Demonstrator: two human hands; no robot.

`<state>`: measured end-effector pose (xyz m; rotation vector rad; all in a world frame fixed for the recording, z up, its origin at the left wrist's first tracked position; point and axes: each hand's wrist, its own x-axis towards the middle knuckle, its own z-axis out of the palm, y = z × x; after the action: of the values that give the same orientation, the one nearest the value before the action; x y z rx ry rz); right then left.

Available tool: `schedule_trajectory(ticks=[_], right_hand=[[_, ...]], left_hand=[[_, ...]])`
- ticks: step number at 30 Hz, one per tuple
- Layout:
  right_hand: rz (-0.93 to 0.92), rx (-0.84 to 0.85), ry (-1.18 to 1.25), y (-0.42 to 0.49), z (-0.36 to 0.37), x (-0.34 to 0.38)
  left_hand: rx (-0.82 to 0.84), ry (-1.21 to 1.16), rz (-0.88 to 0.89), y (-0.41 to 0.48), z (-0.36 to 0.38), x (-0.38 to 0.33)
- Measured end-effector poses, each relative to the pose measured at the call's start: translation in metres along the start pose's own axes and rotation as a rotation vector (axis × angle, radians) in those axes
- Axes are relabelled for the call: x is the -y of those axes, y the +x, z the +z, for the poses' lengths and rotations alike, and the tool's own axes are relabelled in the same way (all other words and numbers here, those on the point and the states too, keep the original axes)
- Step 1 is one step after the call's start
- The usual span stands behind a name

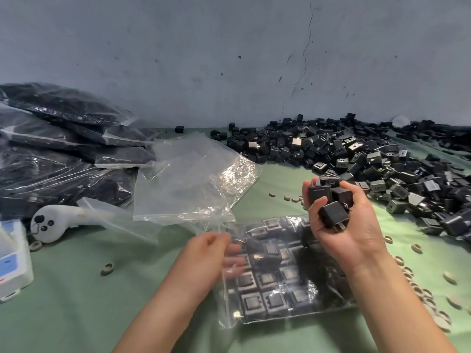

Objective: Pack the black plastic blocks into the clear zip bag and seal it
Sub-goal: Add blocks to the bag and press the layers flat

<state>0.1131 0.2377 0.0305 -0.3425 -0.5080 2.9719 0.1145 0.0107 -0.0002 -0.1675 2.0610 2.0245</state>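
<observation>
White handset (51, 222), scattered beige rings (449, 277)

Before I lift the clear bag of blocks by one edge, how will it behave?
Probably floppy: the bag is thin, wrinkled film. Likely heavy, with rows of blocks inside. Blocks may slide out, since the left hand holds its mouth open.

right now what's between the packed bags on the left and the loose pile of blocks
In the head view, a crumpled heap of empty clear bags lies on the green cloth between them.
</observation>
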Motion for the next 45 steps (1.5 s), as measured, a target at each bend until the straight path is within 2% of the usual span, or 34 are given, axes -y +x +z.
schedule_trajectory(ticks=[2, 4, 5, 9, 11, 14, 17, 21, 25, 31, 34, 38, 43, 45], right_hand=[[0.021, -0.006, -0.038, -0.007, 0.001, -0.002], [0.054, -0.021, -0.142, -0.013, 0.003, -0.007], [0.073, -0.027, -0.223, -0.015, 0.004, -0.01], [0.147, -0.014, -0.532, -0.023, 0.012, -0.022], [0.173, -0.001, -0.653, -0.03, 0.017, -0.028], [0.202, 0.038, -0.776, -0.039, 0.023, -0.038], [0.185, 0.07, -0.867, -0.042, 0.026, -0.05], [0.191, 0.106, -0.914, -0.048, 0.032, -0.07], [0.223, 0.063, -0.877, -0.049, 0.036, -0.081], [0.262, -0.034, -0.642, -0.039, 0.034, -0.078], [0.215, -0.051, -0.555, -0.033, 0.032, -0.064], [0.116, -0.122, -0.52, -0.023, 0.027, -0.043], [0.052, -0.194, -0.496, -0.013, 0.025, -0.023], [0.038, -0.206, -0.485, -0.009, 0.023, -0.018]], left_hand=[[-0.242, 0.312, 0.242, -0.003, -0.009, 0.003], [-0.396, 0.445, 0.424, -0.011, -0.014, 0.0], [-0.401, 0.448, 0.488, -0.017, -0.014, -0.003], [-0.226, 0.496, 0.618, -0.033, -0.001, -0.012], [-0.195, 0.493, 0.658, -0.04, 0.004, -0.009], [-0.176, 0.494, 0.688, -0.044, 0.006, 0.002], [-0.129, 0.643, 0.757, -0.044, 0.007, 0.01], [-0.179, 0.57, 0.747, -0.047, 0.001, 0.013], [-0.219, 0.447, 0.698, -0.041, -0.004, 0.014], [-0.294, 0.101, 0.606, -0.039, -0.014, 0.001], [-0.284, -0.013, 0.472, -0.031, -0.038, -0.001], [-0.206, 0.121, 0.18, -0.022, -0.059, 0.016], [-0.14, 0.239, 0.082, -0.012, -0.057, 0.027], [-0.044, 0.292, 0.051, -0.008, -0.052, 0.029]])
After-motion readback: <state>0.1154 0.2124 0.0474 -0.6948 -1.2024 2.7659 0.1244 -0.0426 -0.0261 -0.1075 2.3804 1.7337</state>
